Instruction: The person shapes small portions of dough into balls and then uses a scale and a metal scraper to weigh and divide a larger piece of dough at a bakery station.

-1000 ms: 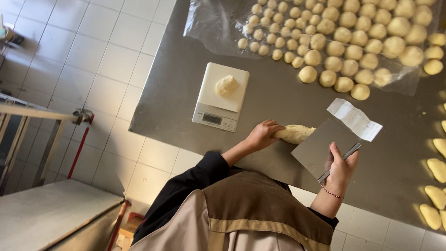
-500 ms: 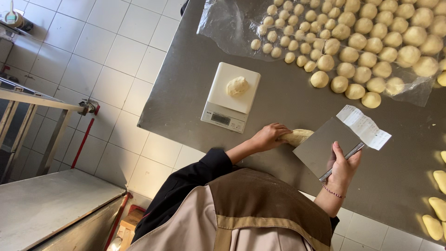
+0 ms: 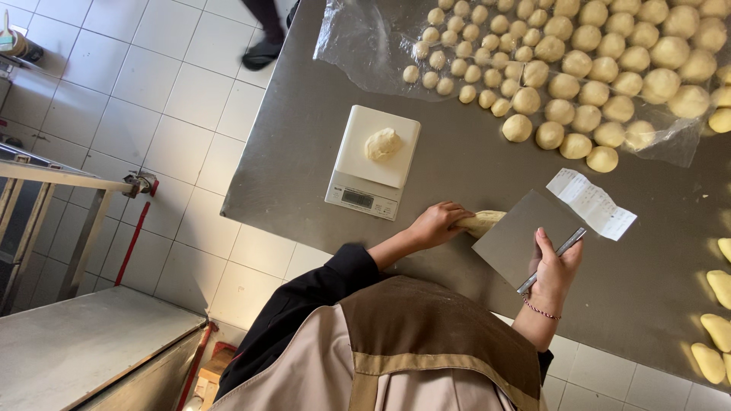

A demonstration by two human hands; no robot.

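Observation:
My left hand (image 3: 435, 225) rests on the end of a pale dough log (image 3: 483, 221) lying on the steel table (image 3: 457, 175). My right hand (image 3: 552, 272) grips the handle of a flat metal bench scraper (image 3: 525, 234), whose blade stands against the log's other end. A white digital scale (image 3: 372, 162) sits just beyond my left hand, with a small lump of dough (image 3: 382, 143) on its platform.
Many dough balls (image 3: 579, 68) lie on a clear plastic sheet at the table's far right. A paper slip (image 3: 592, 203) lies beside the scraper. Oblong dough pieces (image 3: 718, 304) line the right edge. Another person's foot (image 3: 263, 49) stands on the tiled floor. A second steel table (image 3: 84, 350) is at lower left.
The view has drifted a little. My left hand still holds the dough log and my right hand still holds the scraper in nearly the same place.

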